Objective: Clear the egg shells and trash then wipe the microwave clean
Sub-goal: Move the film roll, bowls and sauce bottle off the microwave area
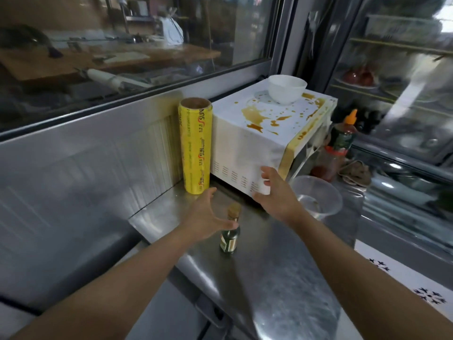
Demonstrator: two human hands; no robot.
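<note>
The desk (282, 278) is brushed, shiny metal. The microwave (247, 153) looks matt white. The bowl (285, 90) is glossy white, and the cup (316, 195) is clear plastic.

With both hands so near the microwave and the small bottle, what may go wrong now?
1. The left hand is right beside the small bottle; a nudge may tip it over.
2. The bowl stands on the microwave; shifting the microwave may make it slide off.
3. The brown spill looks wet and may smear onto the right hand.
</note>
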